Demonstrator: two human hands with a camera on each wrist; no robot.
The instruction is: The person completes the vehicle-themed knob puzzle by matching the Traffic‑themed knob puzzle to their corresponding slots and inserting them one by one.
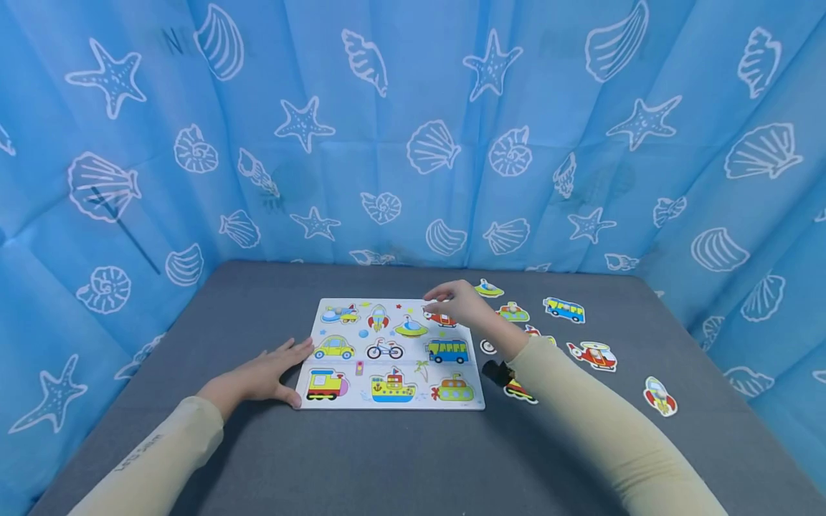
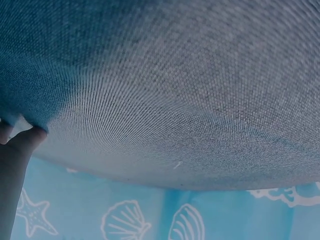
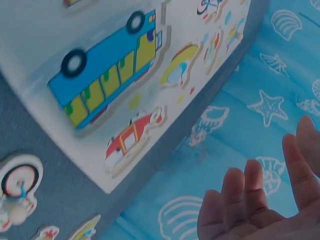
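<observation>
Near the middle of the desk (image 1: 400, 459), toward its far edge, resting the left hand (image 1: 271, 373) with fingers and thumb spread, touching the left edge of the vehicle puzzle board (image 1: 414, 347). Over the board's far right corner, holding the right hand (image 1: 461, 301) just above the helicopter recess (image 3: 131, 140), bending the fingers and parting thumb from forefinger. In the right wrist view, showing that recess whole, though half hiding it in the head view; also revealing there a round knob (image 3: 17, 213) on the bicycle piece (image 3: 22, 182). In the left wrist view, catching mostly grey cloth (image 2: 200, 100) and only part of a hand, too little to tell the grip. From the right hand toward the desk's right edge, finding the flying saucer piece (image 1: 488, 289) just beside it, then the submarine piece (image 1: 514, 314), the bus piece (image 1: 564, 310) toward the desk's far right corner, the helicopter piece (image 1: 594, 356) well apart from the fingers, and the rocket piece (image 1: 659, 396) farthest out. At the board's far left corner, carrying the airplane piece (image 1: 338, 314).
</observation>
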